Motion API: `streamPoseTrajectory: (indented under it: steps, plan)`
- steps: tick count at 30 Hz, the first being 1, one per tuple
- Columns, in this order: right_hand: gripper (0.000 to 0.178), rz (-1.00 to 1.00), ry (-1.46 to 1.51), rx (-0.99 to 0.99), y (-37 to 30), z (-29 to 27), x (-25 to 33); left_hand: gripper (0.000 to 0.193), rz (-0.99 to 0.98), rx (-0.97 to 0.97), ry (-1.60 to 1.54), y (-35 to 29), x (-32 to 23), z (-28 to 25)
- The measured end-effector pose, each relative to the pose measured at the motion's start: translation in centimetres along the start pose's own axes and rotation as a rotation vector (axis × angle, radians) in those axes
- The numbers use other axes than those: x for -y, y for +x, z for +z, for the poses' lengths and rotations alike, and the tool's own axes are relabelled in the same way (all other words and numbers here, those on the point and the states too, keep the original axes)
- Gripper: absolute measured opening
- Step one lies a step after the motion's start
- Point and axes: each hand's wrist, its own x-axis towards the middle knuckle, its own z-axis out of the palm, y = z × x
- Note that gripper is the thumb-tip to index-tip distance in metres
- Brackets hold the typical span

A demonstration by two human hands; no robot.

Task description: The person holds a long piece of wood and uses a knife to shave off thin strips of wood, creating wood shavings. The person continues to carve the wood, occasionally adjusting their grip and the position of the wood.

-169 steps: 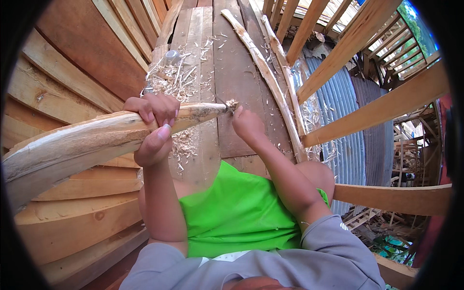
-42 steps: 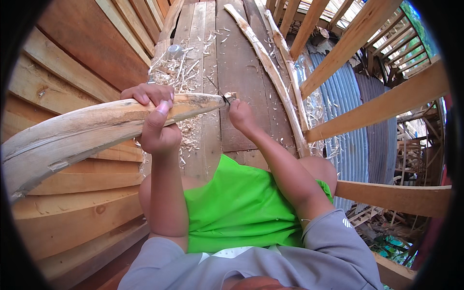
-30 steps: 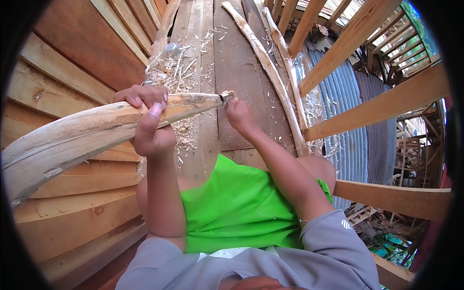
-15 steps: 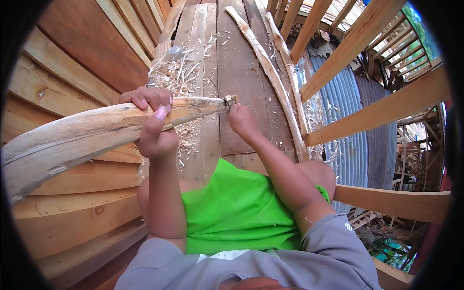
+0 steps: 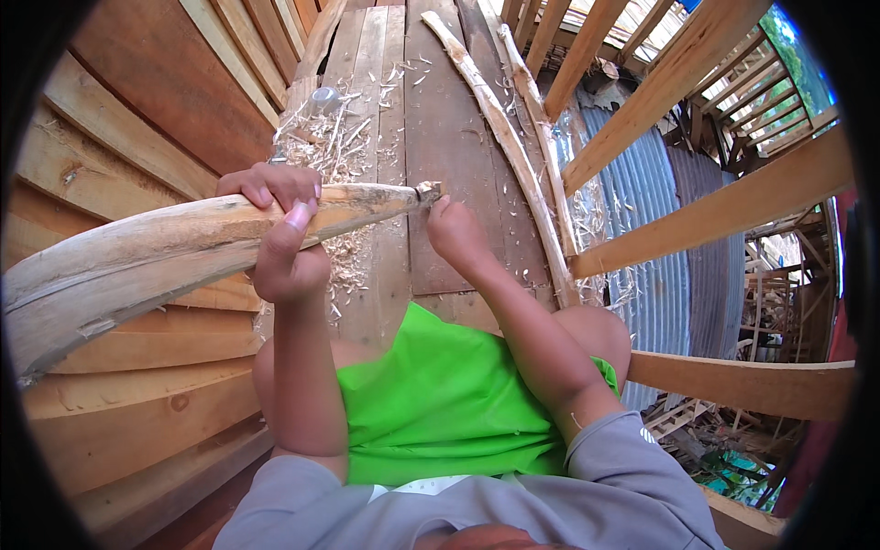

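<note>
A long, curved, pale piece of wood [image 5: 156, 243] reaches in from the left edge and narrows to a tip over the floorboards. My left hand [image 5: 289, 234] is wrapped round it short of the tapered end, fingers over the far side and thumb pressed on top. At the tip is a dark notch or band, with a small pale knob beyond it. My right hand [image 5: 456, 234] is closed in a fist just below and right of that knob. Whatever lies inside its curled fingers is hidden.
Wood shavings [image 5: 335, 147] litter the plank floor [image 5: 449, 128], with a clear cup-like container [image 5: 324, 99] among them. Two peeled poles [image 5: 500, 124] lie at the right. A plank wall [image 5: 147, 403] stands left; wooden rails [image 5: 724, 211] and corrugated metal sheets [image 5: 642, 238] are at right.
The thin dark strand or blade seen crossing the tip by my right fingers no longer shows. My right fist sits slightly lower against the tip, while my left hand keeps its hold.
</note>
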Motion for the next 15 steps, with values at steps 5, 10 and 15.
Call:
streamPoseTrajectory:
  steps: [5, 10, 15]
  plan:
    - [0.059, -0.024, -0.012, -0.031, -1.0, -0.5, 3.1, 0.031, -0.014, 0.042, -0.007, -0.1, -0.3, -0.3]
    - [0.058, -0.002, -0.035, -0.065, 2.6, 1.1, -3.2, 0.031, -0.024, 0.042, -0.023, -0.1, -0.2, 0.6]
    - [0.059, 0.003, -0.035, 0.034, -1.6, -0.7, 3.4, 0.030, -0.045, 0.046, 0.026, -0.1, -0.5, -0.3]
